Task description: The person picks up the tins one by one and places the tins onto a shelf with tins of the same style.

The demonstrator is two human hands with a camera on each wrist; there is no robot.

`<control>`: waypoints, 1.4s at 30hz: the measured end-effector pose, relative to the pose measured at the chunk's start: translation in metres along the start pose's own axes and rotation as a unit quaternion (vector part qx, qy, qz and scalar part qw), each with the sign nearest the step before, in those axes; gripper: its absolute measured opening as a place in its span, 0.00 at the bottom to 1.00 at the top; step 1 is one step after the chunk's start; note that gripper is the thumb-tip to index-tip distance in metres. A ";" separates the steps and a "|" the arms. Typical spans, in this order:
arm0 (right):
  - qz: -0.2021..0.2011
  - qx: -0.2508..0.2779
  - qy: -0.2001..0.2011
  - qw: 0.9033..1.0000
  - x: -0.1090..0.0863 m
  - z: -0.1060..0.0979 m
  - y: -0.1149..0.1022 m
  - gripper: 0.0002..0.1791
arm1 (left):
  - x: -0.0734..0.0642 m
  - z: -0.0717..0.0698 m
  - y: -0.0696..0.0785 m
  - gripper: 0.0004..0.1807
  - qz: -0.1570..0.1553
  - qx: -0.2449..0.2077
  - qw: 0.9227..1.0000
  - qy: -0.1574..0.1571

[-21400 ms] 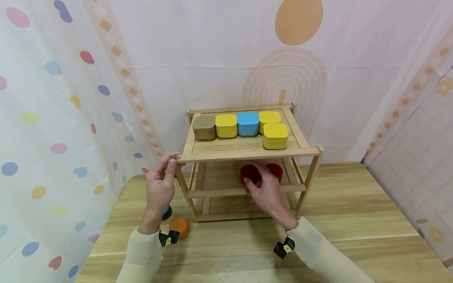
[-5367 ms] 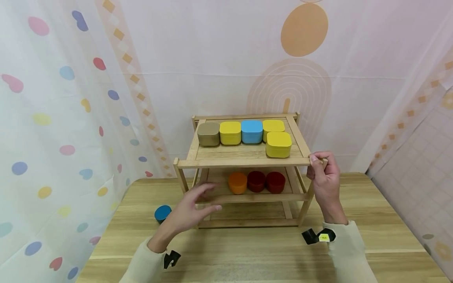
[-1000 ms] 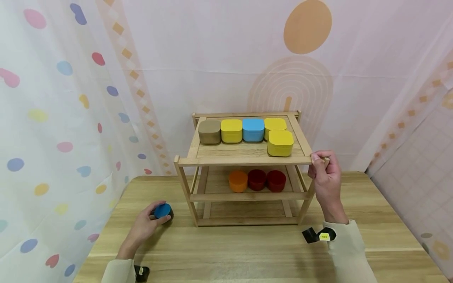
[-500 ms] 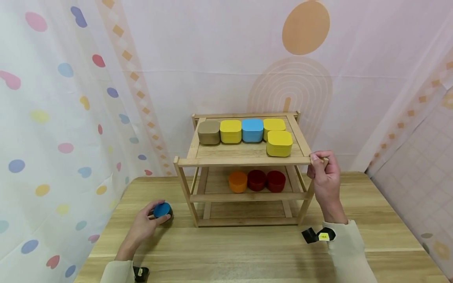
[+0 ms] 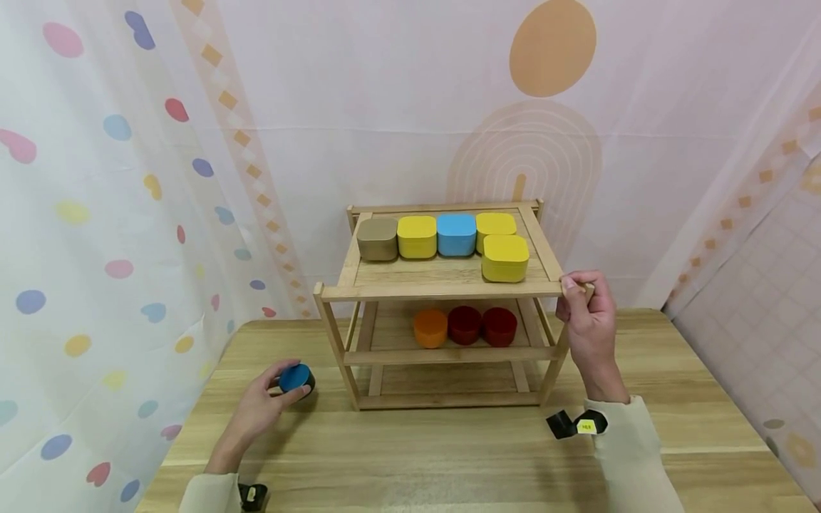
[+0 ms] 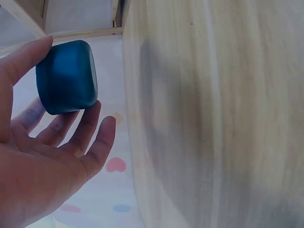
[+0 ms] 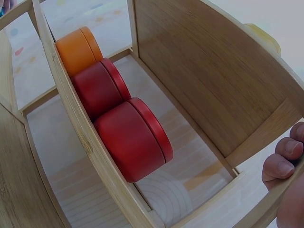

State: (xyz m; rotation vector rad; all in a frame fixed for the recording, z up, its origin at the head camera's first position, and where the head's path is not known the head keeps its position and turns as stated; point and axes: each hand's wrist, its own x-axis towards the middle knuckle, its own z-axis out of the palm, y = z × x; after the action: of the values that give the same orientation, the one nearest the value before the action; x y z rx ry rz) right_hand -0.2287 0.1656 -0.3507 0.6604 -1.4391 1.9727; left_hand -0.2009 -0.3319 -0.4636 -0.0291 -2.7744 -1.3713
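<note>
At the left of the table, my left hand (image 5: 259, 406) pinches a round blue tin (image 5: 296, 380) between thumb and fingers. The left wrist view shows this blue tin (image 6: 69, 78) raised off the wooden surface, its side held by the fingertips. My right hand (image 5: 589, 320) grips the front right corner of a wooden shelf rack (image 5: 442, 291), thumb on top. On the rack's middle shelf stand an orange round tin (image 5: 430, 328) and two red ones, a middle red tin (image 5: 465, 325) and a right red tin (image 5: 499, 327), in a row. The right wrist view shows the right red tin (image 7: 135, 140) nearest.
On the top shelf sit a bronze square tin (image 5: 378, 239), a yellow tin (image 5: 417, 237), a light blue tin (image 5: 457, 235) and two more yellow ones, the front yellow tin (image 5: 504, 258) offset forward. A patterned curtain (image 5: 385, 85) hangs behind the wooden table (image 5: 449, 463).
The orange tin went from the table to the middle shelf beside the red ones. My left hand moved from the rack to the blue tin and lifts it slightly; my right now holds the rack.
</note>
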 end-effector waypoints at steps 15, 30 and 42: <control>0.007 0.000 0.010 1.000 0.000 0.001 0.001 0.04 | -0.009 -0.010 0.013 0.33 0.033 0.005 0.999 -0.011; 0.011 -0.011 0.016 1.000 0.000 0.001 0.001 0.04 | -0.019 -0.019 0.031 0.33 0.044 -0.015 0.999 -0.029; 0.005 -0.006 0.009 1.000 0.000 0.000 0.002 0.04 | -0.025 -0.020 0.045 0.30 0.080 0.002 0.996 -0.037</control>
State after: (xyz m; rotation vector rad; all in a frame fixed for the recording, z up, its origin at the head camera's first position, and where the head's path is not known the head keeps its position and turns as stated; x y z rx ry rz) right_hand -0.2303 0.1650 -0.3519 0.6310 -1.4451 1.9706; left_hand -0.1732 -0.3203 -0.4170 -0.3013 -2.7630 -1.3508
